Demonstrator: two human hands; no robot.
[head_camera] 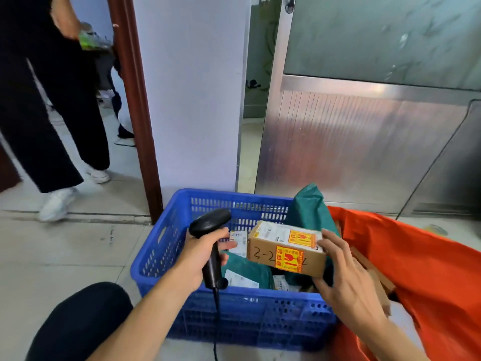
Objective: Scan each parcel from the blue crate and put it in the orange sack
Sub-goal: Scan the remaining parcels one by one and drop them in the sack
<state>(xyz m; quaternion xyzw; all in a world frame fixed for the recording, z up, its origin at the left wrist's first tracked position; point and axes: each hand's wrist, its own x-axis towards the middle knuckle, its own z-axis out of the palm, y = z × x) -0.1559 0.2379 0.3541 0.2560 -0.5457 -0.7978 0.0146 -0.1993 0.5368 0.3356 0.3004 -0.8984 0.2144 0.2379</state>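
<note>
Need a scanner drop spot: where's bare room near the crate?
Bare floor left of the blue crate, bordered by the knee and door frame. Crowded: crate interior holds green mailers; orange sack right holds boxes.

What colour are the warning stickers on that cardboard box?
The stickers are yellow-orange with red markings; the head view shows them.
</note>
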